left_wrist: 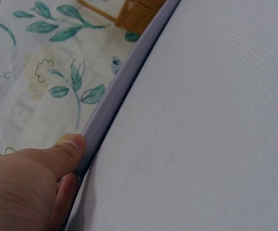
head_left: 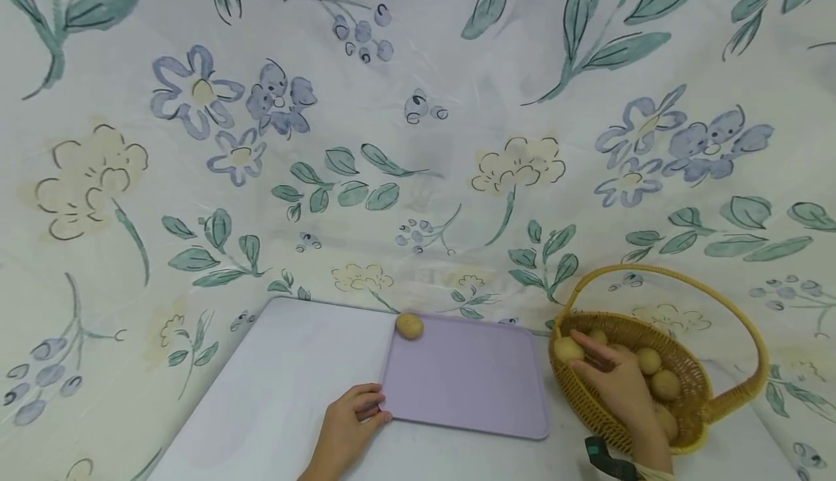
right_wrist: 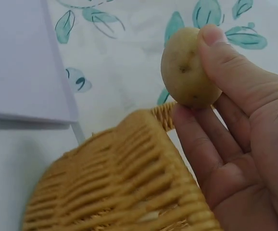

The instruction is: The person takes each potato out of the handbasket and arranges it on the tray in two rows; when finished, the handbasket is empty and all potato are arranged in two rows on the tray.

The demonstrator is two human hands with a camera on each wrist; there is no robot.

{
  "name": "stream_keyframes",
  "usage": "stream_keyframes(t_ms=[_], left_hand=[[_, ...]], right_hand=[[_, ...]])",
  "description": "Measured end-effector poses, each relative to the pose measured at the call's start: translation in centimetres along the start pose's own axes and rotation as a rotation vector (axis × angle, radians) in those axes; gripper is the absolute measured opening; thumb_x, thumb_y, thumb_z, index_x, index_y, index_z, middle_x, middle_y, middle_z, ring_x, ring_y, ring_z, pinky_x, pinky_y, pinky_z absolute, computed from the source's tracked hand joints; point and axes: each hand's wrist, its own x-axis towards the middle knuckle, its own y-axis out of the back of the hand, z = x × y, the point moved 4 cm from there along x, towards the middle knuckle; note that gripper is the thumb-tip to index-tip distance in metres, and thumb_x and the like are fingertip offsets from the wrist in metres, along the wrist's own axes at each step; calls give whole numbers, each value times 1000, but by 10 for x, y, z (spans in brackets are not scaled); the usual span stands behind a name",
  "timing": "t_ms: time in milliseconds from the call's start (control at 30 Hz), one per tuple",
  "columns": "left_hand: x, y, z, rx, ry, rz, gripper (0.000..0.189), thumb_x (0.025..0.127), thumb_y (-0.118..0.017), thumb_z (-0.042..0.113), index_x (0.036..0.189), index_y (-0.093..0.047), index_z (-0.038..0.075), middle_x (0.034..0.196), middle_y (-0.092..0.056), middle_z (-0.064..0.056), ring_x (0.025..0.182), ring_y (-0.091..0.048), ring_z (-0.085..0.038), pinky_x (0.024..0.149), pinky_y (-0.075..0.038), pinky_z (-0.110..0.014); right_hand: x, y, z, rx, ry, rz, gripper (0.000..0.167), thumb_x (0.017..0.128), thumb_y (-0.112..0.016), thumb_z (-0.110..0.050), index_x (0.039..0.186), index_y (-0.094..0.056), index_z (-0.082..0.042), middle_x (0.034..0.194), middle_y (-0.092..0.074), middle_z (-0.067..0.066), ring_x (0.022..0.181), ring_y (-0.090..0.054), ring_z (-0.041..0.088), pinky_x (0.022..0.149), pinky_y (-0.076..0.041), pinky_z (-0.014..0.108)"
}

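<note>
My right hand pinches a potato between thumb and fingertips, above the left rim of the wicker basket. Several more potatoes lie in that basket, partly covered by the hand in the head view. The fingers and thumb of my left hand grip the near left corner of a lilac tray; the thumb rests on its rim in the left wrist view. One potato sits at the tray's far left corner.
A tall looped handle arches over the basket, which stands right of the tray. Under the tray is a white tabletop. Floral cloth hangs behind the table. A dark device is strapped to my right wrist.
</note>
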Motion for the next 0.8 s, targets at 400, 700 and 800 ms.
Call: stream_keyframes(t_ms=[400,700,800], left_hand=[[-2,-3,-5,-12,23,-7,27,80,-86,11,103,-76,1,122,-70,-13,105,-73,-28,87,-63,-15],[2,-3,-6,9,11,-12,26,81,-85,8,105,-76,1,122,-70,-11,106,-73,-26,87,-61,-12],[2,-2,-6,9,7,-10,26,81,-85,8,105,-76,1,122,-70,-10,106,-73,-26,87,-61,-12]], right_hand=[[-6,-7,-2,-25,-89,-1,50,90,-78,-9,135,-61,7,132,-64,-24,117,-52,-21,92,-53,1],[-2,-13,-14,-11,-134,7,52,91,-79,-13,137,-61,3,127,-61,-30,116,-50,-23,91,-53,1],[0,-16,-17,-24,-154,11,53,90,-80,-17,137,-62,0,127,-61,-30,115,-51,-23,91,-54,2]])
